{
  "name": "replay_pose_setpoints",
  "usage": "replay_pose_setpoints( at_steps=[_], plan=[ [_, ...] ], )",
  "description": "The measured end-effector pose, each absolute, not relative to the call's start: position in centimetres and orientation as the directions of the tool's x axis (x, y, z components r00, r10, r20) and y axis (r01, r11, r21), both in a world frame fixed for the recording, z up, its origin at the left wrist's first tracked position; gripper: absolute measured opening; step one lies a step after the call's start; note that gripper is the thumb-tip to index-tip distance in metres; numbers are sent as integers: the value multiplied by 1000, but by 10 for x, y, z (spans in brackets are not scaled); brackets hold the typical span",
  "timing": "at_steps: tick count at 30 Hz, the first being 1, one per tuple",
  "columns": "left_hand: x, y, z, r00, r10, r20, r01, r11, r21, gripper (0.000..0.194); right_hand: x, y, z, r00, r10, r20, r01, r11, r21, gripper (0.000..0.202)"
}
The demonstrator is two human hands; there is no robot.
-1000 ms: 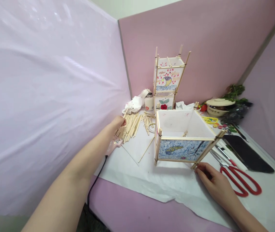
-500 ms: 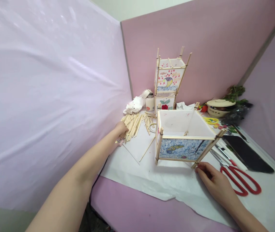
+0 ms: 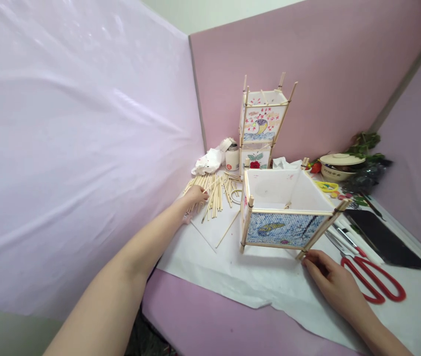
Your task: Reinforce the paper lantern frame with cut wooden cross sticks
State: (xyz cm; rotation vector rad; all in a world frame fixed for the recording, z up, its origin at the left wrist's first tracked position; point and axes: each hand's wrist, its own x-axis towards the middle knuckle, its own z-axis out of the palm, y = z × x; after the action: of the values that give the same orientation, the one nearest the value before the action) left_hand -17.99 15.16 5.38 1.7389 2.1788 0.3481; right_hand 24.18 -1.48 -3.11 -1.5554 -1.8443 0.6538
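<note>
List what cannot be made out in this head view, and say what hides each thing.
- Left hand: its fingertips lie among the wooden sticks, so whether it grips one is unclear.
- Right hand: fingertips meet the lantern frame at its near corner; the grip is hidden beneath the frame.
- White jar: label too small to read.
- Bowl: contents covered by its lid.
- Red scissors: blades partly hidden among other tools.

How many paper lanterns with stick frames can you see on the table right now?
3: the open lantern in front, its near corner touched by the right hand; the tall lantern against the back wall; the small lantern beneath it. Others may be hidden behind.
</note>
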Motion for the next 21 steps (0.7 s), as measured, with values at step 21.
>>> replay_pose_setpoints(
  at_steps=[21],
  plan=[
    [-153, 115, 56, -327, 915, -235, 807, 400, 434, 17, 242, -14, -31, -99, 987, 125, 677, 159, -718, 32]
  ],
)
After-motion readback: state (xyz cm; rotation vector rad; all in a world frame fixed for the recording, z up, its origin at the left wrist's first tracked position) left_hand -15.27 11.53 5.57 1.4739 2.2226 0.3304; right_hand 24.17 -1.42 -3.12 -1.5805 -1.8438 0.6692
